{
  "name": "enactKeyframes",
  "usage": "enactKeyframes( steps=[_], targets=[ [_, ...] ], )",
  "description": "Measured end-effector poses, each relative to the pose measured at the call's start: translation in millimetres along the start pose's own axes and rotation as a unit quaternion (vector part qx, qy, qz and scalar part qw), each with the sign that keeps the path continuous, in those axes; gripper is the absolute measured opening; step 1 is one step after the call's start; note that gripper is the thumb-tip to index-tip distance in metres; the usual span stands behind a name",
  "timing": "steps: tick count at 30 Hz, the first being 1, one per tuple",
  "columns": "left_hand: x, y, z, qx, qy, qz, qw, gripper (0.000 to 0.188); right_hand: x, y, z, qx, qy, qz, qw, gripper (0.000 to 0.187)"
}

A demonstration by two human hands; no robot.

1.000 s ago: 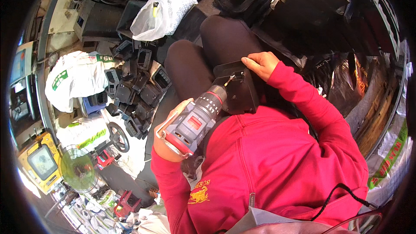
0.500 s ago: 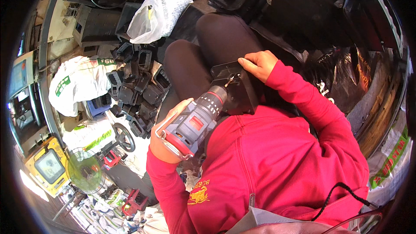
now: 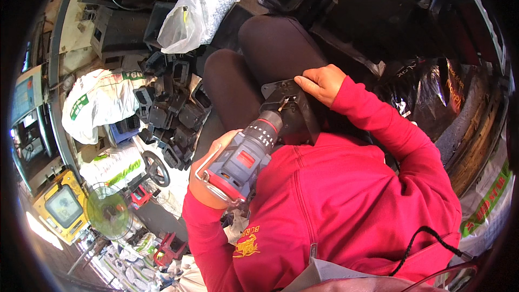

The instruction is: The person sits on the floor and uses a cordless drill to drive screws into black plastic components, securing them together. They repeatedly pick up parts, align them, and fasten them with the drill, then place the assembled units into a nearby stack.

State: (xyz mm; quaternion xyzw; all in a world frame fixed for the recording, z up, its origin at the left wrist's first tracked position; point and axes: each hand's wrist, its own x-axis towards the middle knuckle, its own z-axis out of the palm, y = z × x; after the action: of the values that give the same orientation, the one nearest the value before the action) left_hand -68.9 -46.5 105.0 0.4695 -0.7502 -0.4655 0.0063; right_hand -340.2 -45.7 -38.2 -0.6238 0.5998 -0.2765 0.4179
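Observation:
My left hand is wrapped around a grey and red cordless drill, which points up and to the right. Its bit meets, or comes very near, the small fitting on a black box-shaped housing with a flat flange. That housing rests on my lap against my dark trousers. At its upper right corner, my right hand grips the edge, thumb on top and the other fingers partly hidden behind it.
To the left lies a heap of similar black parts, beside a white sack. A clear plastic bag of small pieces stands beyond my knees. At lower left are a fan and a yellow-framed device. Wooden boards lean at right.
The drill has tilted slightly, with its chuck shifted a little to the left and down. The housing and my right hand have moved slightly left; both grips stay the same.

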Motion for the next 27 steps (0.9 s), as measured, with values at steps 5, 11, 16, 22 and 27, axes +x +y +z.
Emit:
enactKeyframes(
  steps=[5, 11, 16, 22, 27],
  targets=[
    [-7, 13, -6, 0.138, 0.031, 0.097, 0.985, 0.054, -2, 0, -3, 0.004, -0.009, -0.018, 1.0, 0.039],
    [-11, 14, -2, 0.123, 0.065, 0.036, 0.99, 0.06, -1, 2, -4, 0.012, -0.021, -0.016, 1.0, 0.039],
    [-11, 20, 2, 0.033, 0.04, -0.043, 0.998, 0.064, 0, 5, -5, 0.014, -0.014, -0.029, 0.999, 0.039],
    [-6, 16, 5, -0.23, 0.019, -0.105, 0.967, 0.073, -1, 4, -7, 0.011, -0.039, -0.023, 0.999, 0.039],
    [0, 11, 1, -0.133, -0.057, -0.02, 0.989, 0.081, -2, 6, -5, 0.011, -0.045, -0.026, 0.999, 0.04]
  ],
)
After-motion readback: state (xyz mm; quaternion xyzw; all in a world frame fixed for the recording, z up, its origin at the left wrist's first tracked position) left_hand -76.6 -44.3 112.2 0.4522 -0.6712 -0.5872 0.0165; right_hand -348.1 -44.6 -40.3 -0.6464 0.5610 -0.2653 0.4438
